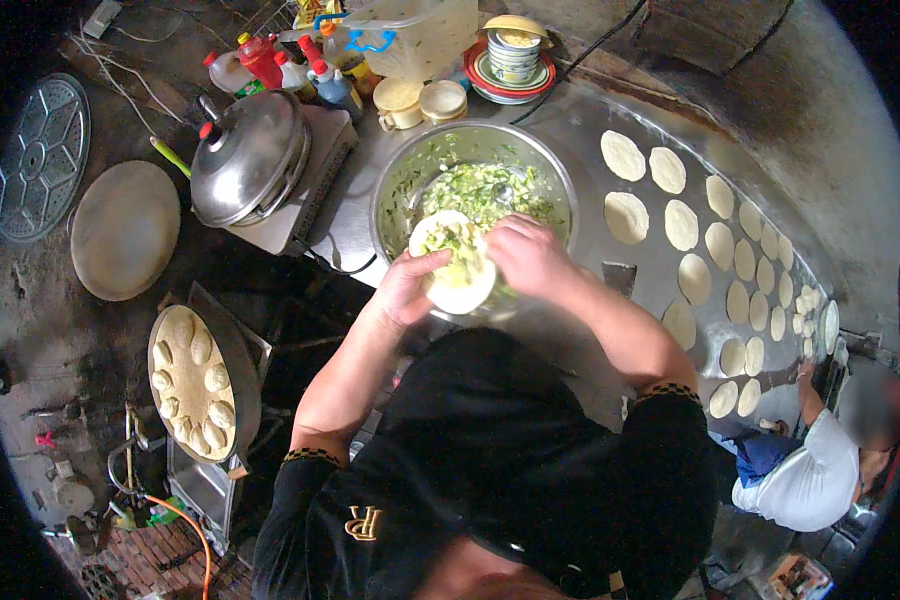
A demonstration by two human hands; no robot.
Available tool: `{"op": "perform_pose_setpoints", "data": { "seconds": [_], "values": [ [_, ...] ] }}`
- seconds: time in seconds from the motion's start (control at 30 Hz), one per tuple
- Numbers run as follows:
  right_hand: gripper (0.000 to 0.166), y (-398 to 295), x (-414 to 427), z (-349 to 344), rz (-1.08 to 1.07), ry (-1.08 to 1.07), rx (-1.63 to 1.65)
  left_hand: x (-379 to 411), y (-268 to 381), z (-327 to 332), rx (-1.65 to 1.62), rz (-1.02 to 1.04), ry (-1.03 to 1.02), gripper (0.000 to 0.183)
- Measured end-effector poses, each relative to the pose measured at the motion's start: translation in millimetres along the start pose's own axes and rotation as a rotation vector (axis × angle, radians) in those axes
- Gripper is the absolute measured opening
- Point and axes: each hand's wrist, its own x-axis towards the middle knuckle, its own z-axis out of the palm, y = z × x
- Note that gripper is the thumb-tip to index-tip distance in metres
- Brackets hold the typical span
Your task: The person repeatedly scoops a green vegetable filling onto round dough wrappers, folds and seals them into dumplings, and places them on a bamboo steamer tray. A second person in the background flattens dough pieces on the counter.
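Observation:
My left hand [412, 285] holds a round dough wrapper [461, 291], its thumb lying over green chopped filling [444, 238] heaped on it. At the wrapper's right edge is my right hand [529, 251], its fingers bent against the dough; whether they pinch it is hard to tell. Both hands are over the near side of a large steel bowl [568, 180], which holds more chopped green and pale filling [472, 187]. A metal spoon [503, 193] rests in that filling, just above my right hand.
Flat dough rounds [694, 279] cover the metal table at right, where a co-worker in white [802, 472] stands. A lidded pan [247, 161] sits left of the bowl, near bottles [259, 60], cups [399, 101] and stacked bowls [514, 60]. At lower left, a round steamer [193, 375] holds several filled buns.

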Motion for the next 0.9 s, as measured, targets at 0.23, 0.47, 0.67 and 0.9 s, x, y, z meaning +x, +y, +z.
{"op": "perform_pose_setpoints", "data": {
  "seconds": [0.23, 0.47, 0.67, 0.9],
  "values": [
    [0.009, -5, 12, -14, 0.367, -0.177, 0.225, -2, 0, 4, 0.072, 0.047, -0.082, 0.047],
    [0.013, 4, 4, -16, 0.035, -0.133, 0.149, 4, -2, 3, 0.036, 0.038, 0.021, 0.045],
    [0.013, 7, -8, -14, -0.020, -0.099, 0.000, 13, -8, 2, 0.013, 0.001, 0.036, 0.043],
    [0.011, 11, -10, -12, -0.068, -0.113, -0.229, 23, -12, 7, 0.140, 0.058, 0.156, 0.046]
  ]
}}
